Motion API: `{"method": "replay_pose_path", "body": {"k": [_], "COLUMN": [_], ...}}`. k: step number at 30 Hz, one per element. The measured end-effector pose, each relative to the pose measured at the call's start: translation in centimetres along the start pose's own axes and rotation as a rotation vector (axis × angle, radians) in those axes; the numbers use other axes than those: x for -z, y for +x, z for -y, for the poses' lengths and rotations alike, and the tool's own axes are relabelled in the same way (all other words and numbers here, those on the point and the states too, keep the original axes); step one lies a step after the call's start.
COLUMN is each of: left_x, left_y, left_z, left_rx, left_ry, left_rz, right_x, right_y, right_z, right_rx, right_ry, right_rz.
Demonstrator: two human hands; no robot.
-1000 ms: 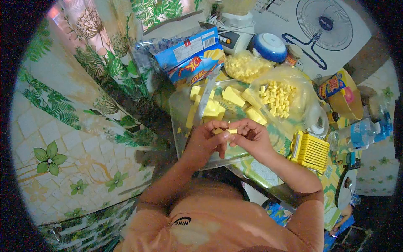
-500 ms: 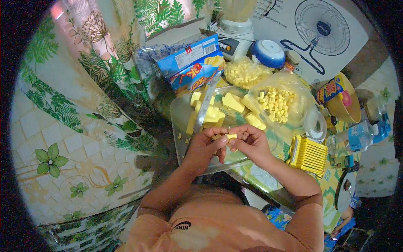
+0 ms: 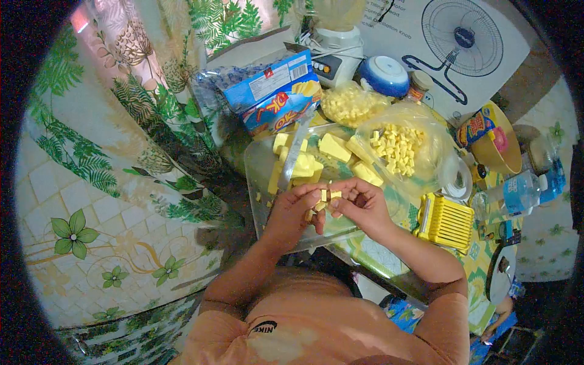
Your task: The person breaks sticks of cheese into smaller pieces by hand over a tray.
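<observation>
Small yellow pieces [image 3: 323, 196] sit between my two hands over the front of a clear tray [image 3: 256, 176]. My left hand [image 3: 295, 210] is closed round some of them, and my right hand [image 3: 364, 205] pinches a piece between thumb and fingers. Behind my left hand a long metal blade [image 3: 294, 152] lies across large yellow blocks [image 3: 302, 165]. More blocks [image 3: 334, 148] rest toward the back of the tray. An open plastic bag of small yellow pieces [image 3: 398, 149] lies to the right.
Another filled bag [image 3: 353, 104] is behind, beside a blue box [image 3: 274, 91], a blender [image 3: 334, 58] and a blue bowl [image 3: 384, 76]. At the right are a yellow slicer [image 3: 446, 223], a tape roll [image 3: 457, 180], a yellow tub [image 3: 499, 143] and a water bottle [image 3: 517, 194]. Another person's arm [image 3: 502, 316] shows lower right.
The yellow piece between my hands now shows as separate smaller pieces with a gap between them. My fingers have shifted slightly, and the view has moved a little.
</observation>
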State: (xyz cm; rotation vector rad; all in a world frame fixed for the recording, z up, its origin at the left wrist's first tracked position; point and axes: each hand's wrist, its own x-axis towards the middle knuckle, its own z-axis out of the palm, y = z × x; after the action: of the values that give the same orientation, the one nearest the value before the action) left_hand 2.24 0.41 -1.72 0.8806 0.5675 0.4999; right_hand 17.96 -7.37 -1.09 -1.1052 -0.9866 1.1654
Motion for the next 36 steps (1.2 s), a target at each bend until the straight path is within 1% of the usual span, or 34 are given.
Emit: {"method": "replay_pose_path", "body": {"k": [4,6,9,12,15,18,22,25,28,31,33,34,36], "left_x": [-0.1,-0.2,-0.8,-0.4,-0.3,-0.2,-0.3,-0.1,0.1,0.0,0.0,0.0,0.1], "left_y": [-0.1,-0.2,-0.3,-0.2,-0.1,-0.3,-0.5,-0.5,-0.4,-0.5,-0.5,-0.3,-0.7], "left_z": [-0.3,-0.5,-0.6,0.1,0.1,0.0,-0.4,-0.1,0.0,0.0,-0.6,-0.7,-0.2], "left_rx": [-0.010,-0.032,-0.042,-0.096,-0.097,-0.093,-0.053,-0.048,-0.041,-0.029,0.006,-0.012,-0.030], "left_ry": [-0.089,-0.148,0.007,0.107,0.157,0.120,0.195,0.178,0.127,0.095,0.110,0.097,0.064], "left_rz": [0.013,0.028,-0.033,-0.028,-0.032,-0.008,-0.038,-0.027,-0.010,-0.016,-0.035,-0.033,-0.035], "right_x": [-0.1,-0.1,0.0,0.0,-0.2,-0.3,0.0,-0.4,-0.2,-0.3,-0.2,-0.1,-0.2], "right_y": [-0.1,-0.1,-0.1,-0.2,-0.2,-0.3,-0.3,-0.3,-0.3,-0.3,-0.6,-0.3,-0.2], "right_z": [0.2,0.2,0.2,0.1,-0.3,-0.4,-0.7,-0.1,-0.2,-0.2,-0.9,-1.0,-0.5], "right_rx": [-0.018,0.010,-0.002,0.006,0.027,0.043,0.054,0.028,0.021,0.017,0.055,0.081,0.044], "right_ry": [-0.036,-0.032,-0.037,-0.003,0.017,0.000,-0.049,0.005,-0.021,0.048,-0.030,-0.073,-0.046], "right_rz": [-0.011,-0.008,0.013,0.024,0.014,-0.007,0.002,0.005,0.008,0.006,-0.009,-0.015,-0.019]}}
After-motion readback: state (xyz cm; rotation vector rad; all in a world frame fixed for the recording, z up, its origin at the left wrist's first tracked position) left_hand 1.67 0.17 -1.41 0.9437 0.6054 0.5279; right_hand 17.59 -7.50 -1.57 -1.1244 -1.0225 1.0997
